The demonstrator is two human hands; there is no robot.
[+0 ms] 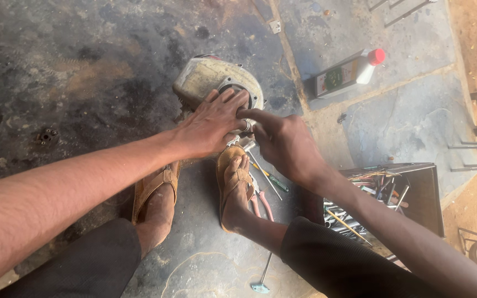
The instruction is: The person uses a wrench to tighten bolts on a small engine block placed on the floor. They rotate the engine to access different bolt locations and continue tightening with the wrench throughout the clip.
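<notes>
Both hands are meeting at the frame's centre: the left hand (212,126) is lying flat, fingers spread, pressing on a worn cream engine cover (212,79). The right hand (284,140) is pinching a small metal part (245,126) against the cover's lower right edge. The cover is lying just above both hands, the left nearer.

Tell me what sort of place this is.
Probably an informal open-air repair workshop. The person sits on an oil-stained concrete floor, both hands on a dirty engine cover; a toolbox full of tools and a bottle, likely oil, stand nearby.
</notes>
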